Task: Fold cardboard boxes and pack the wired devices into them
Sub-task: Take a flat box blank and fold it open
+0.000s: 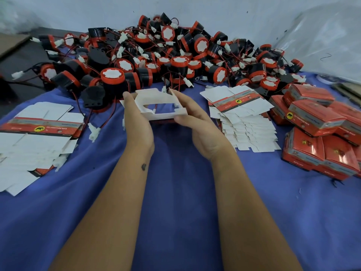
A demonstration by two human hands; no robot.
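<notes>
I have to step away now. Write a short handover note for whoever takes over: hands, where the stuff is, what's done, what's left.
Left hand and right hand: both hold one box blank between them above the blue cloth, popped open into a sleeve, flaps not yet closed, nothing inside.
Devices: big loose pile at the back of the cloth, wires tangled.
Flat blanks: left stack, right stack.
Done: closed boxes piled at far right.
Left: close this box's bottom, put in one device with its wire, shut the top, add it to the pile, then repeat. Many devices remain.
</notes>
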